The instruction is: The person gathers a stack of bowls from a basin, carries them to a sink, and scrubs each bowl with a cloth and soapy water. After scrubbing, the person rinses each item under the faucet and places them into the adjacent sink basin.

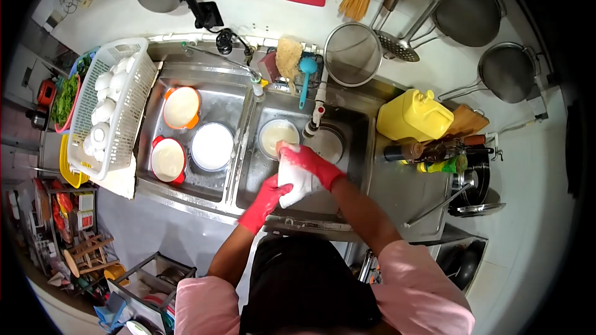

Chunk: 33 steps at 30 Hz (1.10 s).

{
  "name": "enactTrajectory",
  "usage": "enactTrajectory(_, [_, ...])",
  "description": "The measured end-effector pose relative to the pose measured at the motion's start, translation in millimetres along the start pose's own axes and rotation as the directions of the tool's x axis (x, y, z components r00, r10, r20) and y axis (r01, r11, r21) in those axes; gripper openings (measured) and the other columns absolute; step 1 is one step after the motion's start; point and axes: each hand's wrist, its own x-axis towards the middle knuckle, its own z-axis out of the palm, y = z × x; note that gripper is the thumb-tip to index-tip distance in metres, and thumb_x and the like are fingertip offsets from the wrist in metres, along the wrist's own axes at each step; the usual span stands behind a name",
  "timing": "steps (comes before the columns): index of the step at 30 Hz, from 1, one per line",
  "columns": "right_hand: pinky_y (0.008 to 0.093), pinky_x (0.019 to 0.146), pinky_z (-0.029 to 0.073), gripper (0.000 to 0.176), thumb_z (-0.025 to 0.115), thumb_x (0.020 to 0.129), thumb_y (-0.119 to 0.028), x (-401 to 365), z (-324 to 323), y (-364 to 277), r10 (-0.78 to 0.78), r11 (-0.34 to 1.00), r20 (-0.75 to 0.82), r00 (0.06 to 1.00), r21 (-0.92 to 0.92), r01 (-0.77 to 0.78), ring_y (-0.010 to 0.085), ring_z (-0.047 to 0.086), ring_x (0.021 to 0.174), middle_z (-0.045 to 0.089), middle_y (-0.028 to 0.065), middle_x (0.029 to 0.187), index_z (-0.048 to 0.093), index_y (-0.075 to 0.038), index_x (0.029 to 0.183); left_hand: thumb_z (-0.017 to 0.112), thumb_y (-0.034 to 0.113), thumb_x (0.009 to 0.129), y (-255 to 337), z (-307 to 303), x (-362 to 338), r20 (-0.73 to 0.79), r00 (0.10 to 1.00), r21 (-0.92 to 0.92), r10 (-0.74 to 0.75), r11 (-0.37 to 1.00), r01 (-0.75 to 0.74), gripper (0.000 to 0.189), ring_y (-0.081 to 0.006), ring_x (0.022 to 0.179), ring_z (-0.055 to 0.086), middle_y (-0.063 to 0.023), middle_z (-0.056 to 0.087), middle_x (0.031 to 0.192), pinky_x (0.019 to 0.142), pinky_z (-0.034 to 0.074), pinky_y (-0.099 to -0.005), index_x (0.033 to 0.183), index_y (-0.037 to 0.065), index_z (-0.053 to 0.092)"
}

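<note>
Both hands wear red rubber gloves over the right sink basin (248,174). My left hand (267,200) grips the lower edge of a soapy white dish (294,181), which is tilted on its side. My right hand (304,160) is closed against the dish's upper part; a small orange-pink patch with foam shows at its fingertips, and I cannot tell what it is. Just beyond the fingers, a round white bowl (277,134) stands in the basin. Beside it, a round dish (326,146) sits under the faucet (314,121), partly covered by my right hand.
Left basin: an orange-rimmed dish (182,108), a red-handled dish (168,160) and a white bowl (212,147). A crate (146,74) of white dishes stands further left. A tan sponge (288,56) and blue brush (306,74) lie behind; a yellow jug (413,116) stands right.
</note>
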Motion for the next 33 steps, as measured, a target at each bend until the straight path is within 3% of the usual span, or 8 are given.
enactTrajectory(2, [0.0288,0.089,0.045,0.033,0.053,0.098,-0.035,-3,-11,8,0.207,0.928,-0.057,0.977,0.327,-0.177,0.0128,0.055,0.105,0.061,0.0025,0.109,0.064,-0.008,0.115,0.067,0.008,0.09,18,-2,-14,-0.078,0.997,-0.189,-0.016,0.982,0.001,0.039,-0.0213,0.104,0.065,-0.01,0.066,0.116,0.092,0.053,-0.0377,0.127,0.001,0.057])
enactTrajectory(5, [0.0282,0.093,0.043,0.035,0.05,0.101,-0.035,-40,17,-12,-0.257,0.954,-0.389,0.885,0.044,0.297,0.0131,0.055,0.106,0.059,0.004,0.114,0.06,-0.008,0.119,0.063,0.015,0.094,37,7,-22,-0.303,0.953,-0.504,0.005,0.848,-0.165,0.041,-0.0292,0.112,0.062,-0.016,0.06,0.127,0.096,0.052,-0.0455,0.131,0.002,0.052])
enactTrajectory(6, [0.0292,0.096,0.042,0.036,0.048,0.101,-0.033,-41,41,-7,0.146,0.77,-0.445,0.883,0.611,0.181,0.0149,0.054,0.109,0.058,0.0051,0.118,0.054,-0.006,0.124,0.063,0.016,0.094,32,5,-13,-0.348,0.937,-0.57,0.04,0.784,-0.245,0.043,-0.0301,0.114,0.061,-0.0165,0.058,0.128,0.097,0.051,-0.0458,0.132,0.002,0.05])
enactTrajectory(10, [0.0296,0.078,0.046,0.018,0.044,0.097,-0.018,2,100,98,-0.506,0.839,-0.781,0.366,-0.544,-0.003,0.0144,0.054,0.088,0.052,0.0029,0.096,0.053,-0.006,0.107,0.064,0.011,0.093,0,11,28,-0.617,0.784,-0.445,0.07,0.79,-0.421,0.036,-0.0268,0.102,0.064,-0.0129,0.064,0.118,0.087,0.054,-0.0392,0.126,0.002,0.055])
enactTrajectory(16, [0.0374,0.07,0.052,0.024,0.058,0.085,-0.011,-24,97,-39,-0.693,0.597,-0.481,0.537,-0.8,0.053,0.0283,0.063,0.086,0.061,0.0132,0.099,0.056,-0.006,0.109,0.067,0.01,0.091,-17,7,17,-0.578,0.796,-0.147,0.18,0.937,-0.318,0.024,-0.0174,0.087,0.065,-0.0079,0.069,0.103,0.078,0.053,-0.0321,0.113,0.001,0.062])
enactTrajectory(18, [0.037,0.067,0.054,0.025,0.058,0.091,-0.014,-15,85,-28,-0.111,0.991,-0.617,0.779,-0.128,0.04,0.028,0.067,0.085,0.067,0.0142,0.099,0.057,-0.004,0.113,0.068,0.008,0.09,-11,7,1,-0.566,0.812,-0.197,0.145,0.932,-0.304,0.027,-0.0157,0.088,0.065,-0.0069,0.07,0.102,0.079,0.052,-0.0304,0.115,0.001,0.063])
enactTrajectory(29, [0.0261,0.062,0.048,0.012,0.051,0.097,-0.015,-36,53,-6,-0.649,0.699,-0.376,0.662,-0.639,0.321,0.0117,0.057,0.075,0.06,0.0027,0.085,0.056,-0.006,0.09,0.069,0.012,0.09,25,-7,-14,-0.551,0.834,-0.358,0.01,0.9,-0.247,0.026,-0.0204,0.088,0.065,-0.0079,0.068,0.1,0.081,0.054,-0.0385,0.114,0.003,0.063])
enactTrajectory(33, [0.0302,0.065,0.048,0.005,0.055,0.092,-0.011,-28,49,8,-0.136,0.971,-0.313,0.94,0.148,0.19,0.0154,0.058,0.075,0.058,0.002,0.084,0.057,-0.009,0.096,0.068,0.012,0.091,25,-17,-8,-0.59,0.807,-0.326,0.03,0.906,-0.272,0.026,-0.0211,0.092,0.065,-0.0097,0.068,0.104,0.085,0.053,-0.0375,0.115,0.003,0.062])
